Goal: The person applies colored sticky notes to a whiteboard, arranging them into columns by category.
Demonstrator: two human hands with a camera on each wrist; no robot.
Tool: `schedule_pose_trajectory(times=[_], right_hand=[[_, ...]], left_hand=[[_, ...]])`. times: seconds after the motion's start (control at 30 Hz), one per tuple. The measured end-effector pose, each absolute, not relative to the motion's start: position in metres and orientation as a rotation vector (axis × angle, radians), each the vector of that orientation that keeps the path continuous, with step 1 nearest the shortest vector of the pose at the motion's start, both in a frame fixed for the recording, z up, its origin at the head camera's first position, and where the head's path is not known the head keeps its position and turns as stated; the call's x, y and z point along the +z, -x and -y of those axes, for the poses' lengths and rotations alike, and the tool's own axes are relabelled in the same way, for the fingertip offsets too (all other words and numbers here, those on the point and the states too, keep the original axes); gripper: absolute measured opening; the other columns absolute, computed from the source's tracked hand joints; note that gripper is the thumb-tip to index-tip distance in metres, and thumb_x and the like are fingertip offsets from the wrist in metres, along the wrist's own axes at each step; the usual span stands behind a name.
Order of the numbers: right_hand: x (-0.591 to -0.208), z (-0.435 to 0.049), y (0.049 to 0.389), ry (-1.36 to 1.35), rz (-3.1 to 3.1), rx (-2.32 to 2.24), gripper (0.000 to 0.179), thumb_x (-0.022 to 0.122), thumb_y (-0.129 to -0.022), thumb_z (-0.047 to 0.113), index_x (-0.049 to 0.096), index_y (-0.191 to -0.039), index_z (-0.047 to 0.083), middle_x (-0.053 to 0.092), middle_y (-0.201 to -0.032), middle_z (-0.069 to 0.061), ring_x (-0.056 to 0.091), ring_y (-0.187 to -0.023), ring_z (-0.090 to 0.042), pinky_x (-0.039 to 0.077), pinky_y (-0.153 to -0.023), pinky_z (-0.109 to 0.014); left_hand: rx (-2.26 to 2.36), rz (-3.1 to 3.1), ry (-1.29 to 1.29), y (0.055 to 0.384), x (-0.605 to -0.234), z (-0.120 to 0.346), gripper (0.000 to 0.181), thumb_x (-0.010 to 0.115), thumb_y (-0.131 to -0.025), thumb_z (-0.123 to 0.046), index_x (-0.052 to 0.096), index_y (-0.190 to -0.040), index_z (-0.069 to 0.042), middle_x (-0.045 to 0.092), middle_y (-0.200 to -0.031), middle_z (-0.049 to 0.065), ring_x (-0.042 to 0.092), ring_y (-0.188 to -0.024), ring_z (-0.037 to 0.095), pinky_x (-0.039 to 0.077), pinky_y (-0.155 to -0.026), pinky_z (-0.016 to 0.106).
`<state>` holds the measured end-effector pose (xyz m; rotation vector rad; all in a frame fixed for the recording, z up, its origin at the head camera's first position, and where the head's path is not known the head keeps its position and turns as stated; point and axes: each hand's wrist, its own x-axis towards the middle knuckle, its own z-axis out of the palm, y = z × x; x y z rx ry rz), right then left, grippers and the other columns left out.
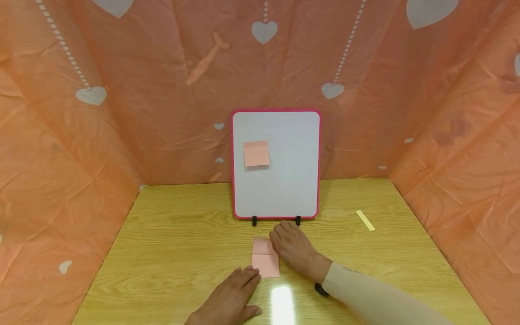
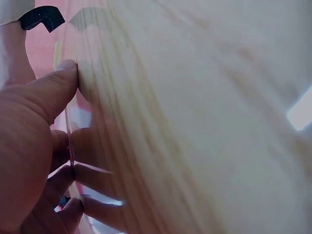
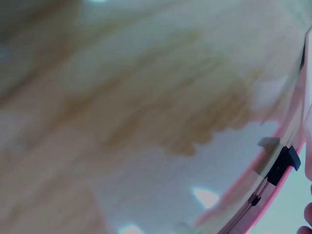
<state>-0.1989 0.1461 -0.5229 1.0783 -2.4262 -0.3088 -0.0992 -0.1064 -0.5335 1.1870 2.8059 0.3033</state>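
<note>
Pink sticky notes (image 1: 266, 266) lie on the table before the whiteboard, with a horizontal line across them where an upper pink piece (image 1: 262, 246) meets the lower part. At the right edge of that upper piece, my right hand (image 1: 291, 246) holds the paper with curled fingers; its thumb and fingertips are hidden. The fingers of my left hand (image 1: 233, 293) lie extended on the table, touching the lower left corner of the notes. In the left wrist view, the left thumb and fingers (image 2: 66, 92) rest against the wooden surface. Only a sliver of right fingers (image 3: 308, 214) shows at the right wrist view's edge.
A pink-framed whiteboard (image 1: 284, 180) stands upright on black feet (image 1: 254, 221) at the back, bearing one pink note (image 1: 256, 154). To the right, a yellow strip (image 1: 365, 220) lies on the wooden table (image 1: 174, 234). Orange cloth (image 1: 162, 90) surrounds three sides.
</note>
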Motion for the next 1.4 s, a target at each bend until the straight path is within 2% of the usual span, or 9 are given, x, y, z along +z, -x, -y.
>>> schedule_pose_trajectory(times=[0.3, 0.53, 0.77, 1.1, 1.4], right_hand=[[-0.524, -0.147, 0.205, -1.045, 2.441, -0.328, 0.015, 0.059, -0.106, 0.014, 0.053, -0.093, 0.010, 0.053, -0.089, -0.003, 0.045, -0.085, -0.022, 0.040, -0.078, -0.031], [-0.523, -0.148, 0.209, -1.029, 2.459, -0.341, 0.011, 0.062, -0.105, 0.014, 0.057, -0.096, 0.009, 0.057, -0.094, -0.005, 0.050, -0.092, -0.024, 0.045, -0.085, -0.033], [-0.522, -0.148, 0.213, -1.016, 2.461, -0.320, 0.013, 0.062, -0.106, 0.015, 0.056, -0.096, 0.009, 0.056, -0.093, -0.005, 0.049, -0.090, -0.024, 0.044, -0.080, -0.033], [-0.521, -0.149, 0.218, -1.006, 2.425, -0.270, 0.012, 0.060, -0.102, 0.009, 0.054, -0.092, 0.008, 0.055, -0.088, -0.005, 0.049, -0.086, -0.024, 0.043, -0.077, -0.033], [-0.507, -0.154, 0.220, -0.989, 2.415, -0.133, 0.017, 0.071, -0.095, 0.005, 0.055, -0.092, 0.007, 0.055, -0.088, -0.006, 0.050, -0.085, -0.026, 0.045, -0.075, -0.035]], left_hand=[[0.260, -2.816, -1.187, 0.099, -0.532, 0.104, 0.076, 0.057, -0.103, -0.060, 0.053, -0.153, -0.003, 0.052, -0.159, 0.010, 0.047, -0.151, 0.026, 0.042, -0.123, 0.047], [0.262, -2.790, -1.156, 0.100, -0.531, 0.103, 0.077, 0.058, -0.102, -0.060, 0.053, -0.154, -0.004, 0.051, -0.160, 0.009, 0.046, -0.151, 0.026, 0.041, -0.124, 0.048], [0.273, -2.790, -1.155, 0.100, -0.531, 0.104, 0.077, 0.058, -0.102, -0.060, 0.053, -0.154, -0.004, 0.051, -0.160, 0.010, 0.047, -0.151, 0.027, 0.041, -0.124, 0.048], [0.260, -2.799, -1.162, 0.099, -0.531, 0.104, 0.077, 0.058, -0.102, -0.060, 0.053, -0.153, -0.004, 0.052, -0.160, 0.010, 0.047, -0.151, 0.026, 0.041, -0.124, 0.047], [0.252, -2.814, -1.190, 0.099, -0.532, 0.105, 0.076, 0.057, -0.102, -0.060, 0.055, -0.152, -0.003, 0.054, -0.158, 0.011, 0.049, -0.149, 0.027, 0.044, -0.122, 0.046]])
